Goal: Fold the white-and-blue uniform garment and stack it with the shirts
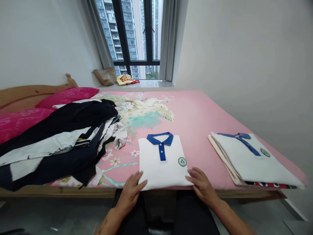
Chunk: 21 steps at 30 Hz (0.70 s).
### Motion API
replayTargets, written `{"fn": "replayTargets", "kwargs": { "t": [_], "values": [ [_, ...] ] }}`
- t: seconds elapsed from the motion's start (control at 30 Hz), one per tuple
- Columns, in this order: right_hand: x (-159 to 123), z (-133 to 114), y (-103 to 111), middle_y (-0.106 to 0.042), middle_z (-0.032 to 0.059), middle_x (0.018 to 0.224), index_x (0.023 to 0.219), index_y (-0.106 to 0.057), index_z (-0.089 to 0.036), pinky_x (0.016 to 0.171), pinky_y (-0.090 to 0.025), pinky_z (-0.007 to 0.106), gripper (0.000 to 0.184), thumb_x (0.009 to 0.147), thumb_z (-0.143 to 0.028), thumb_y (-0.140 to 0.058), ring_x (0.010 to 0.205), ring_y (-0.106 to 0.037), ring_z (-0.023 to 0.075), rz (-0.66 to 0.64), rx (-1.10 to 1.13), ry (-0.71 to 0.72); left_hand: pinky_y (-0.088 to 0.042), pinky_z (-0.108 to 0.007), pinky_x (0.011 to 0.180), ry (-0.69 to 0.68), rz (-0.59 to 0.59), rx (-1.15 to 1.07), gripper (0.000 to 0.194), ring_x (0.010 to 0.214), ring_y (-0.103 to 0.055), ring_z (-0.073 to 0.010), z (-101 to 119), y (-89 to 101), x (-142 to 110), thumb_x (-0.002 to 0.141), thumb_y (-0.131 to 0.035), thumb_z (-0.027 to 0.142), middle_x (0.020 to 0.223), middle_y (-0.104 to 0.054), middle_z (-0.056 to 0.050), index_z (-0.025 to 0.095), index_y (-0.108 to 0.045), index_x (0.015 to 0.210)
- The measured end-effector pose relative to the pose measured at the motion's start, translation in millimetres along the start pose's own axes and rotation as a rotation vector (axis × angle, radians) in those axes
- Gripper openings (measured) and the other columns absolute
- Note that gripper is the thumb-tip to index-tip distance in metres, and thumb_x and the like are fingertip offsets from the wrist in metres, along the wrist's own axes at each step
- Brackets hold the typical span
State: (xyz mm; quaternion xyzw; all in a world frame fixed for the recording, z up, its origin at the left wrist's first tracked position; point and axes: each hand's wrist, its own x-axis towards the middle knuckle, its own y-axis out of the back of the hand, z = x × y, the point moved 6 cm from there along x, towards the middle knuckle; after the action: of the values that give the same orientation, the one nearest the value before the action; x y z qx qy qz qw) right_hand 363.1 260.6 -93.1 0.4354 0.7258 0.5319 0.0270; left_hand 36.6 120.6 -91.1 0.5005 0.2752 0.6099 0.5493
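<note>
A white polo shirt (pixel 151 174) with a blue collar and a round green badge lies folded into a neat rectangle near the bed's front edge. At its lower left corner is my left hand (pixel 131 191), thumb over the cloth and fingers stretched along the side. My right hand (pixel 202 186) touches the lower right corner, its fingers spread apart. Neither hand grips the shirt. Further right, a stack of folded clothes (pixel 246 160) is topped by a similar white polo shirt.
A heap of dark and white clothes (pixel 80 117) covers the bed's left side, beside pink pillows (pixel 70 97). The pink bedsheet (pixel 190 114) carries bird and blossom prints. A brown paper bag (pixel 106 76) and a yellow and red packet (pixel 126 79) sit on the window ledge.
</note>
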Motion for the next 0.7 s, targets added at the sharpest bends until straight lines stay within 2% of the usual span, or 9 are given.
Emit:
{"fn": "replayTargets", "kwargs": {
  "t": [0.1,0.17,0.23,0.3,0.4,0.47,0.57,0.7],
  "values": [
    [-17.8,-8.9,7.8,-0.058,0.0061,0.123,0.108,-0.065,-0.028,0.102,-0.043,0.050,0.035,0.081,-0.015,-0.047,0.124,-0.046,0.0238,0.063,0.056,-0.049,-0.030,-0.045,0.112,0.052,0.017,-0.027,0.058,0.138,-0.030,-0.0196,8.4,7.8,-20.8,0.078,-0.037,0.003,0.147,-0.036,-0.001,0.032,-0.059,0.123],
    [-5.2,-18.1,16.8,-0.058,0.0071,0.121,0.108,-0.064,-0.025,0.103,-0.043,0.047,0.031,0.084,-0.017,-0.045,0.123,-0.046,0.0225,0.117,0.090,-0.064,-0.032,-0.042,0.111,0.083,0.058,-0.058,0.051,0.138,-0.030,-0.0195,13.2,18.7,-10.5,0.081,-0.038,0.007,0.146,-0.040,-0.002,0.028,-0.061,0.121],
    [25.6,-30.4,23.2,-0.058,0.0078,0.122,0.111,-0.061,-0.023,0.105,-0.041,0.045,0.029,0.088,-0.021,-0.043,0.124,-0.046,0.0211,0.161,0.105,-0.070,-0.033,-0.040,0.111,0.092,0.095,-0.066,0.045,0.137,-0.032,-0.0193,18.8,29.2,19.5,0.085,-0.037,0.012,0.142,-0.045,-0.003,0.024,-0.061,0.121],
    [65.7,-42.7,21.1,-0.056,0.0086,0.126,0.116,-0.059,-0.020,0.108,-0.037,0.044,0.032,0.091,-0.027,-0.039,0.127,-0.043,0.0208,0.172,0.085,-0.084,-0.030,-0.040,0.112,0.115,0.113,-0.028,0.043,0.137,-0.031,-0.0197,23.5,34.4,60.4,0.089,-0.034,0.017,0.142,-0.045,-0.005,0.021,-0.058,0.124],
    [117.5,-52.1,-2.1,-0.046,0.0108,0.139,0.128,-0.051,-0.014,0.112,-0.028,0.045,0.043,0.094,-0.033,-0.033,0.135,-0.031,0.0223,0.084,-0.010,-0.155,-0.020,-0.048,0.113,0.218,0.059,0.096,0.046,0.141,-0.021,-0.0232,24.4,25.8,113.7,0.092,-0.034,0.024,0.150,-0.031,-0.007,0.020,-0.047,0.136],
    [131.7,-47.2,-27.2,-0.035,0.0115,0.147,0.137,-0.042,-0.013,0.113,-0.021,0.049,0.050,0.094,-0.035,-0.031,0.140,-0.022,0.0247,-0.060,-0.093,-0.265,-0.015,-0.054,0.112,0.332,-0.037,0.157,0.051,0.142,-0.014,-0.0280,19.0,9.9,126.8,0.091,-0.038,0.033,0.154,-0.022,-0.008,0.021,-0.039,0.141],
    [119.8,-31.4,-57.4,-0.022,0.0103,0.152,0.144,-0.033,-0.016,0.112,-0.013,0.056,0.056,0.094,-0.042,-0.029,0.141,-0.014,0.0279,-0.242,-0.196,-0.433,-0.011,-0.057,0.111,0.487,-0.152,0.186,0.060,0.142,-0.011,-0.0334,9.6,-14.5,106.9,0.089,-0.038,0.047,0.155,-0.017,-0.009,0.024,-0.033,0.145],
    [92.4,-20.2,-62.5,-0.018,0.0097,0.154,0.145,-0.031,-0.019,0.112,-0.011,0.055,0.058,0.094,-0.046,-0.027,0.142,-0.013,0.0280,-0.280,-0.234,-0.489,-0.005,-0.056,0.112,0.530,-0.166,0.214,0.070,0.142,-0.010,-0.0325,10.7,-23.8,54.4,0.088,-0.036,0.054,0.154,-0.015,-0.014,0.019,-0.027,0.147]
  ]
}}
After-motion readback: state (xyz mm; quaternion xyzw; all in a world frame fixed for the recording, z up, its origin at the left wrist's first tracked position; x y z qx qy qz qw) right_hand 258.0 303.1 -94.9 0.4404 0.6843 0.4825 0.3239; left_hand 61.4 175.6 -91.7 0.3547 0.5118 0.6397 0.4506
